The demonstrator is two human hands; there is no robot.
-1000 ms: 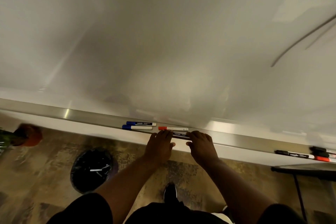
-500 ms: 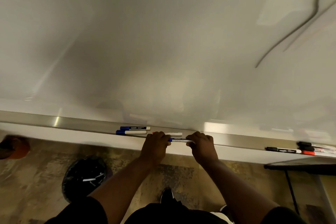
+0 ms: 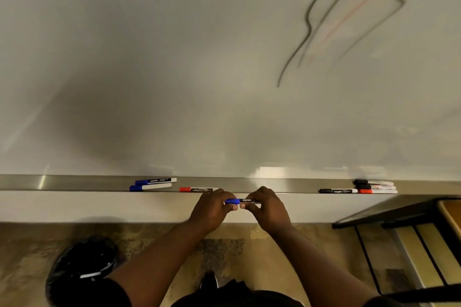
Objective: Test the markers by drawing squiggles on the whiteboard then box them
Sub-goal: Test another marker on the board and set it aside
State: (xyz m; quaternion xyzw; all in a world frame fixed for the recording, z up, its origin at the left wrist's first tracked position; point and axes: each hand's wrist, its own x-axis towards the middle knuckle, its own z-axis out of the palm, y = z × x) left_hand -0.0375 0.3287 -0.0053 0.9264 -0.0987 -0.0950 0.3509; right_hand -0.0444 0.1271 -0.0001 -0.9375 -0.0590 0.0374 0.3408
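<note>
- A person's left hand (image 3: 212, 209) and right hand (image 3: 270, 209) held a single blue marker (image 3: 243, 200) level between them, just in front of the whiteboard's metal tray (image 3: 74, 182).
- The left hand's fingers were curled round the blue cap end. The right hand pinched the barrel, with thumb and fingertips closed on it beside the printed label.
- Whether the cap had come loose from the barrel could not be told.
- On the tray to the left lay two more blue-capped markers (image 3: 150, 186), side by side. Nearer the hands lay a red-capped marker (image 3: 197, 189), its end close by the left hand's knuckles.
- Well apart, on the right of the tray, lay a black marker (image 3: 338, 191). Just beside it was a small cluster of black- and red-capped markers (image 3: 376, 187).
- The whiteboard (image 3: 149, 57) carried black squiggles (image 3: 309, 27) and a faint red line (image 3: 361, 0) at its upper right.
- Below, a black bin (image 3: 82, 264) stood on the mottled floor (image 3: 224, 249) at the left, and a dark-framed shelf (image 3: 399, 217) stood at the right.
</note>
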